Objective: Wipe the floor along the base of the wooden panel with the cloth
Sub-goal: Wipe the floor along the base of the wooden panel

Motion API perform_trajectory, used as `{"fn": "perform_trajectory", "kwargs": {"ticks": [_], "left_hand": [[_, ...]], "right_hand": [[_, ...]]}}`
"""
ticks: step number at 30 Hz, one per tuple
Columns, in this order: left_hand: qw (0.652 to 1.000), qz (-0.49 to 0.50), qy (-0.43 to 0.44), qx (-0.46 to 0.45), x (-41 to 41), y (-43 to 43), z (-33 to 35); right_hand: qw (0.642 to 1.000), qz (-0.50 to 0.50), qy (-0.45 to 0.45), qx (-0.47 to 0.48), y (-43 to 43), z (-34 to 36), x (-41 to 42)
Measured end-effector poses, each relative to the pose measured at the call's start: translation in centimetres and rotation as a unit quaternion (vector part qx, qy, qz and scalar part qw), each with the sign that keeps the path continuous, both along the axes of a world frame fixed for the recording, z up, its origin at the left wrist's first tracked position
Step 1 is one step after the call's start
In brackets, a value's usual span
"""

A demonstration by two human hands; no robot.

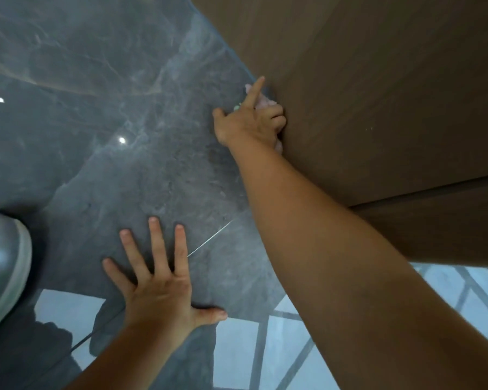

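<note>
My right hand presses a pale pink cloth onto the glossy grey marble floor, right where the floor meets the brown wooden panel. Its index finger points straight along the panel's base, the other fingers curl over the cloth, and most of the cloth is hidden under the hand. My left hand lies flat on the floor nearer to me, fingers spread, holding nothing.
A grey rounded object with a light rim sits on the floor at the left edge. The polished floor reflects ceiling lights and a window frame near the bottom. A thin tile joint crosses the floor between my hands.
</note>
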State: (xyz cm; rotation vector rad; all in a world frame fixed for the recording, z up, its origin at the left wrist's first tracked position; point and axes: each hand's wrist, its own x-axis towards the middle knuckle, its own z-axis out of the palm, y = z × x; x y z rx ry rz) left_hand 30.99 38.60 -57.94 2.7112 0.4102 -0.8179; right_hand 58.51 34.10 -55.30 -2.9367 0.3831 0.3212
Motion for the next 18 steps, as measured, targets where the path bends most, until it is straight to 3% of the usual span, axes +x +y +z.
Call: {"fn": "perform_trajectory", "kwargs": {"ticks": [5,10,18], "left_hand": [[1.0,0.007,-0.002,0.01,0.0,-0.1,-0.2],[1.0,-0.003,-0.011,0.009,-0.1,-0.3,0.0],[1.0,0.0,-0.012,-0.011,0.1,-0.2,0.0]], "right_hand": [[0.985,0.159,-0.062,-0.041,-4.4,-0.6,-8.7],[0.989,0.13,0.0,-0.063,-5.3,-0.8,-15.4],[0.997,0.071,-0.014,-0.012,-1.0,-0.5,1.7]]}}
